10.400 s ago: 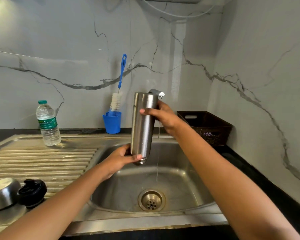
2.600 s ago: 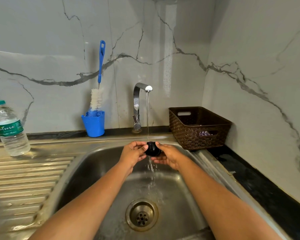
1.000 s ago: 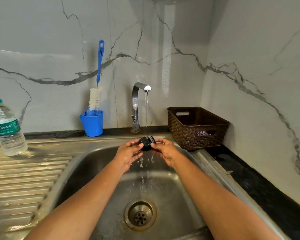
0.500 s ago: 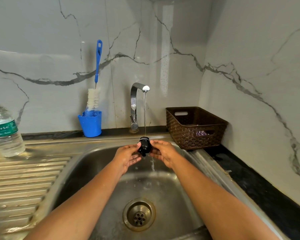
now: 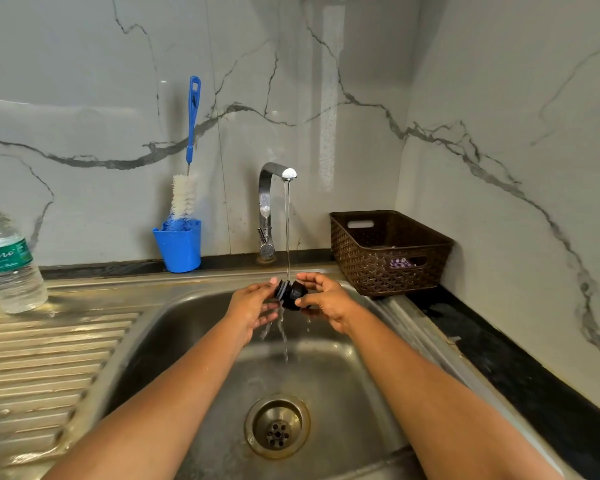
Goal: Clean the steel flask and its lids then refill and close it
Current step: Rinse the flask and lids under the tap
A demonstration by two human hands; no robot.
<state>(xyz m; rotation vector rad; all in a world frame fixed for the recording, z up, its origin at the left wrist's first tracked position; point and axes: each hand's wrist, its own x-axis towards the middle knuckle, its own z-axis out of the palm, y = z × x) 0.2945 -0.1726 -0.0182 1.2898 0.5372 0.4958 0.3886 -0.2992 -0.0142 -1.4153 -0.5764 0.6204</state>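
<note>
Fingertips [image 5: 273, 282] of left hand [image 5: 250, 307], right hand [image 5: 330, 302] pinch black lid [image 5: 290, 293] between them.

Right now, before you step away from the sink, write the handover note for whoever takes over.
Hands: the left hand and right hand both pinch the black lid under the running tap, above the sink.
Things: the steel flask and any other lid are out of view. The water bottle stands on the drainboard at left; the bottle brush stands in the blue cup.
Done: lid rinse under way.
Left: finish rinsing, check the flask, refill it, close it.
</note>
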